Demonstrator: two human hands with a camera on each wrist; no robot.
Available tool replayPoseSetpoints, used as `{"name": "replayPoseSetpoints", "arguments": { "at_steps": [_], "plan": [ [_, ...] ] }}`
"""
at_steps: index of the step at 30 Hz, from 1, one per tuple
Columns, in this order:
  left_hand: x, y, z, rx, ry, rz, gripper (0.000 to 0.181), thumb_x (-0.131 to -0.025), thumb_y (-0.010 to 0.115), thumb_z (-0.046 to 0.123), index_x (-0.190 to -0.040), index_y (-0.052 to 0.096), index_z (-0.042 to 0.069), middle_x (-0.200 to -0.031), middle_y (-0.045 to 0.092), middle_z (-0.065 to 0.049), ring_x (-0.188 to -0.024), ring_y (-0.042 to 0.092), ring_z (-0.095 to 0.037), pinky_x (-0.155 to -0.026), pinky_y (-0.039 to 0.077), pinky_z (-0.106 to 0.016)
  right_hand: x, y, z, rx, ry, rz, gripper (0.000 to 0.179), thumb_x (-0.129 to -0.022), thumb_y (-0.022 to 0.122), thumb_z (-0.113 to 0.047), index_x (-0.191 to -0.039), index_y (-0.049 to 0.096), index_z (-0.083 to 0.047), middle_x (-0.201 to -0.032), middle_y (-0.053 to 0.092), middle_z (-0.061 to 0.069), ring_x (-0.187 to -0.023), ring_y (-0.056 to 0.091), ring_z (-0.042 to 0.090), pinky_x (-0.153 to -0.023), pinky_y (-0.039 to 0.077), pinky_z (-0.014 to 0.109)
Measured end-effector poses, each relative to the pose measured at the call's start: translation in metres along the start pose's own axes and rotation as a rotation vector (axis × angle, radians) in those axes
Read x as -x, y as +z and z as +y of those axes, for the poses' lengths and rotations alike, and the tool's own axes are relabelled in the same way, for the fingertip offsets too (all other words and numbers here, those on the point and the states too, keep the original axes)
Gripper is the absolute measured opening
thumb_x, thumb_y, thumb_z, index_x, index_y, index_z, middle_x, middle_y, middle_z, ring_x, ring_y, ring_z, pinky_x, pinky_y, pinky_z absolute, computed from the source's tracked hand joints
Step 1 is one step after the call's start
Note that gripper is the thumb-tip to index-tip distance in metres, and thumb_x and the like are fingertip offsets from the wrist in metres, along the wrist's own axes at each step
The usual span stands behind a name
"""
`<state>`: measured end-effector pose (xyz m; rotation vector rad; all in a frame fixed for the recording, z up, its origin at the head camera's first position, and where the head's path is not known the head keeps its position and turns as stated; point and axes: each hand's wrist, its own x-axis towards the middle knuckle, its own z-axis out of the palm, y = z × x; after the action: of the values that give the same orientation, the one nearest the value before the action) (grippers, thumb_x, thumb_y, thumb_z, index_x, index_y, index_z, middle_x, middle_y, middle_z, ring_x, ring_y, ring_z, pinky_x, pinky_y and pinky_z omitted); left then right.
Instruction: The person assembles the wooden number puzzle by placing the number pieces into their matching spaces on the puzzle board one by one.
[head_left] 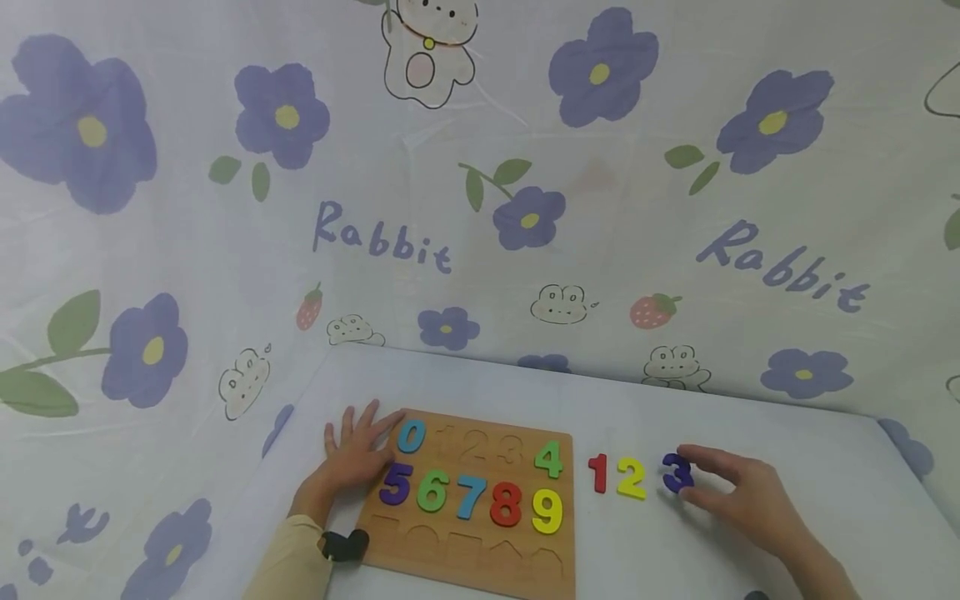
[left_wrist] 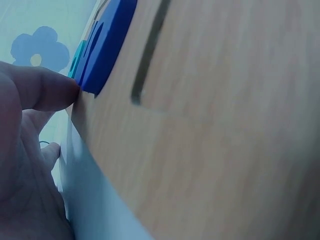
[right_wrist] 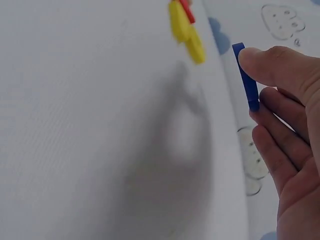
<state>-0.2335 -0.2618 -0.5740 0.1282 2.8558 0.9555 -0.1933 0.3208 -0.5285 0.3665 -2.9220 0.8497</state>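
My right hand [head_left: 742, 496] pinches a dark blue number 3 [head_left: 677, 473] between thumb and fingers, right of the board. In the right wrist view the number 3 [right_wrist: 246, 77] is seen edge-on under the thumb, and a shadow falls on the white surface. A yellow number 2 [head_left: 632, 479] and a red number 1 [head_left: 597, 473] lie to its left. My left hand [head_left: 356, 450], fingers spread, rests at the left edge of a wooden number board [head_left: 472, 550]. Its thumb tip touches near the purple number 5 [head_left: 396, 485] in the left wrist view.
On the board sit a blue 0 [head_left: 411, 437], a green 4 [head_left: 549, 459], and a row with 6, 7, 8 and 9 [head_left: 547, 511]. Outlined recesses for 1, 2 and 3 show in its top row. Behind the white table [head_left: 720, 417] hangs a flower-print cloth [head_left: 420, 183].
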Motion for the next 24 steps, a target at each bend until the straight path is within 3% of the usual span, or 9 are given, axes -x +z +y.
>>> {"name": "replayPoseSetpoints", "arguments": {
  "at_steps": [11,24],
  "plan": [
    [-0.003,0.005,-0.007,0.011,0.016,0.026,0.072,-0.095,0.060,0.024,-0.166,0.049,0.028,-0.182,0.014,-0.025,-0.165,-0.011,-0.061,-0.123,-0.020,-0.081,-0.003,-0.018,-0.064,0.055,-0.065,0.065,0.061,-0.086,0.095,-0.032,-0.142,0.075,-0.018,-0.134,0.080,0.009,-0.129,0.072,0.042,-0.105,0.056,0.070],
    [-0.007,0.009,-0.012,-0.018,0.014,0.024,0.071,-0.098,0.059,0.024,-0.168,0.046,0.026,-0.183,0.013,-0.024,-0.166,-0.011,-0.059,-0.123,-0.020,-0.081,-0.020,-0.007,-0.114,-0.052,-0.137,0.077,0.059,-0.087,0.094,-0.023,-0.142,0.074,-0.015,-0.136,0.079,0.008,-0.131,0.072,0.039,-0.105,0.058,0.066]
  ]
}}
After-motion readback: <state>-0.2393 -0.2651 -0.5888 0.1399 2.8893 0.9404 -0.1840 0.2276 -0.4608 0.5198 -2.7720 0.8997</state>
